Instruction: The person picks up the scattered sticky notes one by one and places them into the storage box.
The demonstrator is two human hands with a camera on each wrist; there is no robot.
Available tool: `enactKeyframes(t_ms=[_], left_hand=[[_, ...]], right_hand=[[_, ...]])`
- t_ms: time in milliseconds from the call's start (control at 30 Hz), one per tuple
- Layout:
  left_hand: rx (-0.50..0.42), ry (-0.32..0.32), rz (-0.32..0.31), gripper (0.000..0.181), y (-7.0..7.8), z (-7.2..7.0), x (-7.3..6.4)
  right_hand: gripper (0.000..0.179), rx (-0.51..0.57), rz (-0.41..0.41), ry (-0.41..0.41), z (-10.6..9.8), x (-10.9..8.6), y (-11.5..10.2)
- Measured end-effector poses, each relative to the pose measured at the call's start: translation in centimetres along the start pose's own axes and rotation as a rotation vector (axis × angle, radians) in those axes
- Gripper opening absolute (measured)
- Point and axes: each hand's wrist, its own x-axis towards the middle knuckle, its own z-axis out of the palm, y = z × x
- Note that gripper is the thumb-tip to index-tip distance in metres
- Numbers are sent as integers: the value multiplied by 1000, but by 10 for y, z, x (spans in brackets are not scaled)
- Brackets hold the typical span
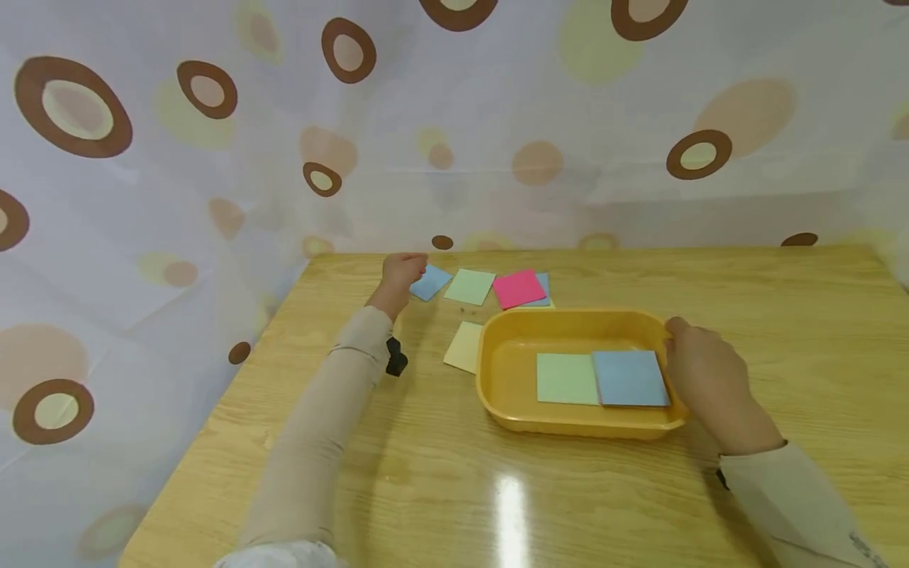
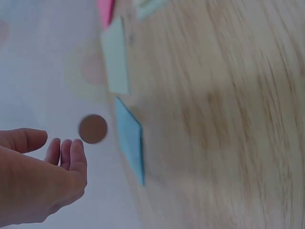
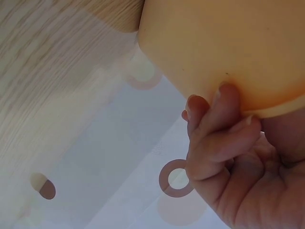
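Observation:
At the right end of a yellow plastic tray, my right hand grips the rim; in the right wrist view its curled fingers press the tray's outer wall. Inside the tray lie a green paper square and, overlapping it, a blue paper square with another sheet's edge under it. My left hand hovers by a loose blue square near the table's back edge. The left wrist view shows its thumb and loosely bent fingers apart, holding nothing, with that blue square beside them.
Along the back lie a green square and a pink square over blue and yellow sheets. A pale yellow square lies partly behind the tray's left end. A small black object shows by the left sleeve. A patterned curtain borders the table.

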Motion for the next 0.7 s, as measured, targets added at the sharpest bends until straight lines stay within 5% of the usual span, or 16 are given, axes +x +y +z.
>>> enactKeyframes(t_ms=[167,367,467,700], left_hand=[[319,66,-35,45,-31,-7,30],[775,21,24,60,-45,-6,34],[863,24,45,59,-41,-4,31],[904,62,38,64,-35,-3,28]], right_hand=[[27,4,0,-15,2,-2,-2],[29,-5,-4,-12,3,-2,-4],[29,-10,-4,0,2,-2,-2],[31,-8,11,-3,-2,0,-3]])
